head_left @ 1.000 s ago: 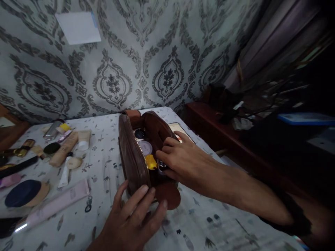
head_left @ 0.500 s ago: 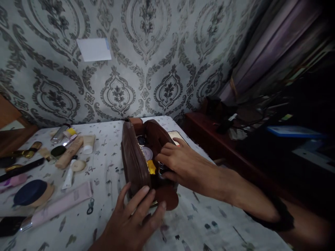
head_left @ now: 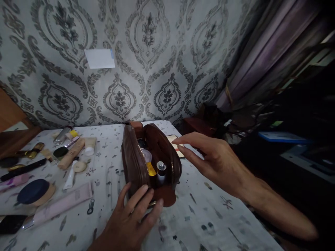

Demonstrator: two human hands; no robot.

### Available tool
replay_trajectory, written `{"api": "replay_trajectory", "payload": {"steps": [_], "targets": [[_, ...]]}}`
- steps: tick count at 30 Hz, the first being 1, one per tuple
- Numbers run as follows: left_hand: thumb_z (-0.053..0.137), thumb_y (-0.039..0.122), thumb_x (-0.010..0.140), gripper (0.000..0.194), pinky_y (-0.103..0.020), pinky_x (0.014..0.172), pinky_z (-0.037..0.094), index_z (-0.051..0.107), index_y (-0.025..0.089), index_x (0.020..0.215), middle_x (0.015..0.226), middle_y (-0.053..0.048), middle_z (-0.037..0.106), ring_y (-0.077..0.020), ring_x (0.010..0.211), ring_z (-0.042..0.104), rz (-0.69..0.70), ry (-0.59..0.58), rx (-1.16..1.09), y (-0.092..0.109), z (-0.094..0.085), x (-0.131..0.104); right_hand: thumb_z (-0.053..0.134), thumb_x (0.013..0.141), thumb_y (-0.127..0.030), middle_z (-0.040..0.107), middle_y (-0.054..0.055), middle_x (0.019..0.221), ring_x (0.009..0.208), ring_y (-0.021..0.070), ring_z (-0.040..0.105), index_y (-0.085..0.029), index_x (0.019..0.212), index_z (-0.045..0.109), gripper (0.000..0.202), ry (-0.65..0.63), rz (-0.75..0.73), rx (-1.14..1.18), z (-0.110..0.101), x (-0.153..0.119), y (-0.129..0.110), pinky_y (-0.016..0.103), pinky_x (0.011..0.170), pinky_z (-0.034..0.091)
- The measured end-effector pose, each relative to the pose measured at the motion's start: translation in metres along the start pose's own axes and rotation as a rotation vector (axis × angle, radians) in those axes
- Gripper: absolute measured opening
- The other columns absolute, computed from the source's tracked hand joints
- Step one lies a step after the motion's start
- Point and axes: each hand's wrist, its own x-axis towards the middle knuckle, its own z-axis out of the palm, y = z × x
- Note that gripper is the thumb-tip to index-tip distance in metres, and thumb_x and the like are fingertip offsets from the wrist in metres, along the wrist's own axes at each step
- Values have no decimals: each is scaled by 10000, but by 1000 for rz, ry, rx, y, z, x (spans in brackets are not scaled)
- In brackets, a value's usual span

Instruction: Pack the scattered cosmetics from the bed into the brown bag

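Observation:
A brown zip-up cosmetic bag (head_left: 131,157) stands unzipped on the cloth. Inside it I see a silver-capped bottle (head_left: 161,170) standing upright, a yellow item (head_left: 151,169) beside it and a pale round container (head_left: 147,156). Darker contents farther back are hard to make out. My left hand (head_left: 133,212) lies against the bag's near end, fingers spread and touching the rim next to the brown end flap (head_left: 167,197). To the right of the bag, my right hand (head_left: 217,160) hovers with nothing in it, thumb and forefinger apart, partly in front of a phone (head_left: 172,138).
On the left lie several cosmetics: a pink tube (head_left: 65,202), a round compact with a dark blue lid (head_left: 34,191), a beige tube (head_left: 72,153) and a small cream tube (head_left: 90,145). Patterned wallpaper rises behind the cloth (head_left: 209,216). Dark furniture (head_left: 199,127) stands at the right.
My right hand has come out of the bag and moved right, uncovering the silver-capped bottle inside. My left hand stays at the bag's near end. The view has shifted slightly.

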Motion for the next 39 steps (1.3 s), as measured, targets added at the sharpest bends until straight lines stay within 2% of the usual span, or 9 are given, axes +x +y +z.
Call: {"api": "replay_trajectory", "payload": {"steps": [3, 7, 12, 16, 24, 28, 32, 36, 39], "targets": [[437, 56, 929, 379, -500, 1226, 164, 656, 153, 1222, 1184, -93, 667, -234, 1311, 460, 0, 16, 11, 0, 0, 0, 509, 977, -243, 758, 68, 986, 904, 213, 704, -202, 1037, 692, 196, 11, -12, -6, -1, -2, 0, 334, 788, 557], [429, 81, 943, 377, -517, 1222, 174, 646, 150, 1243, 1203, -99, 674, -245, 1320, 468, 1, -8, 25, 2, 0, -3, 502, 981, -220, 741, 95, 1006, 967, 231, 676, -179, 1013, 683, 188, -86, -140, -61, 11, 1, 1, 377, 863, 531], [447, 47, 931, 394, -506, 1218, 199, 633, 156, 1261, 1207, -101, 683, -228, 1324, 476, -14, -11, 38, 2, -1, -4, 541, 907, -114, 708, 146, 1113, 1190, 311, 561, -140, 1045, 664, 186, -450, -328, -342, 33, 10, -11, 568, 1068, 319], [440, 38, 923, 386, -504, 1223, 178, 639, 124, 1243, 1210, -116, 680, -236, 1324, 469, 3, -34, 20, 1, -5, -2, 552, 835, -56, 702, 119, 958, 1001, 292, 599, -113, 992, 651, 194, -697, -327, -456, 40, 14, -18, 564, 1033, 265], [473, 64, 940, 348, -496, 1227, 181, 640, 134, 1237, 1194, -106, 690, -226, 1306, 479, -8, -33, 2, 1, -5, -2, 525, 873, -81, 648, 54, 895, 886, 235, 563, -157, 882, 620, 122, -676, -364, -328, 38, 12, -5, 474, 956, 257], [475, 77, 949, 334, -501, 1230, 172, 645, 135, 1231, 1189, -105, 688, -229, 1297, 485, -11, -40, -6, 2, -3, -3, 517, 932, -128, 658, 51, 872, 861, 225, 572, -155, 894, 644, 135, -682, -294, -269, 38, 19, -17, 501, 984, 254], [486, 72, 941, 348, -519, 1224, 192, 639, 139, 1246, 1205, -110, 680, -236, 1307, 477, -14, -47, -9, 2, -2, -5, 529, 960, -171, 684, 82, 941, 936, 242, 591, -142, 922, 665, 145, -640, -261, -223, 46, 24, -26, 566, 1057, 235], [494, 58, 934, 353, -517, 1226, 195, 642, 138, 1244, 1203, -112, 681, -226, 1316, 473, -17, -43, -12, 1, -1, -7, 620, 904, -148, 700, 97, 931, 978, 267, 620, -118, 897, 691, 77, -723, -224, -238, 55, 30, -27, 599, 1065, 270], [506, 77, 940, 347, -515, 1227, 204, 636, 143, 1255, 1213, -113, 682, -222, 1329, 471, -17, -51, -5, 1, -1, -7, 634, 890, -141, 707, 112, 964, 983, 275, 633, -116, 897, 697, 68, -750, -163, -231, 58, 34, -26, 551, 1016, 334]]}}
